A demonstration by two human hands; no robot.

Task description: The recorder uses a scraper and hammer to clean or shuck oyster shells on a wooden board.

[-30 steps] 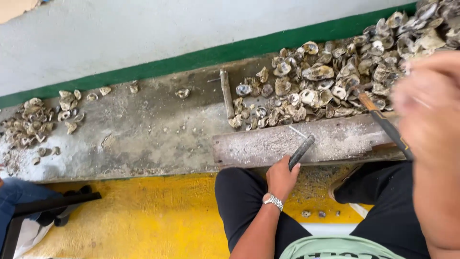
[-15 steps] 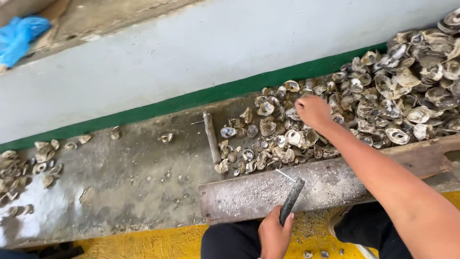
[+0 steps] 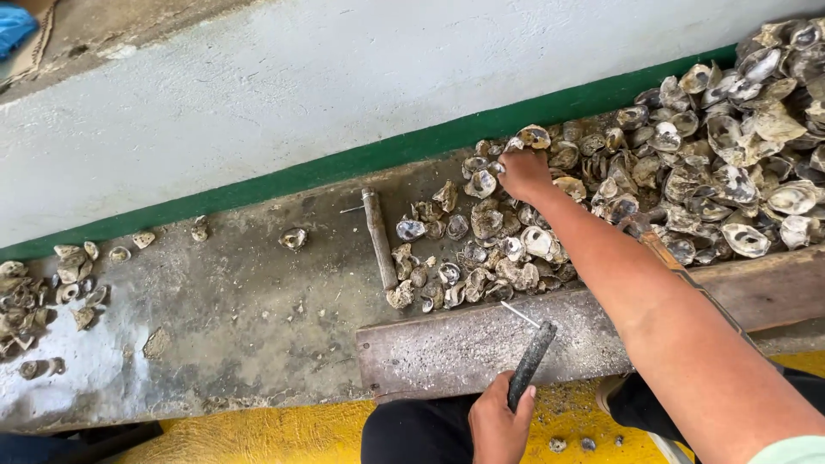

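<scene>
At the near edge of the worktop point(image 3: 215, 344), the left hand point(image 3: 498, 425) is closed around a dark knife point(image 3: 530, 365) resting on a worn plank point(image 3: 481, 344). The right hand point(image 3: 524, 174) reaches across, fingers curled onto the oyster shells point(image 3: 687, 172) heaped against the green-striped wall point(image 3: 344, 163); bare concrete lies leftward.

The right arm stretched diagonally to the upper middle of the frame, right hand point(image 3: 522, 174) curled downward; the left hand point(image 3: 498, 425) was fisted at the bottom centre.
</scene>
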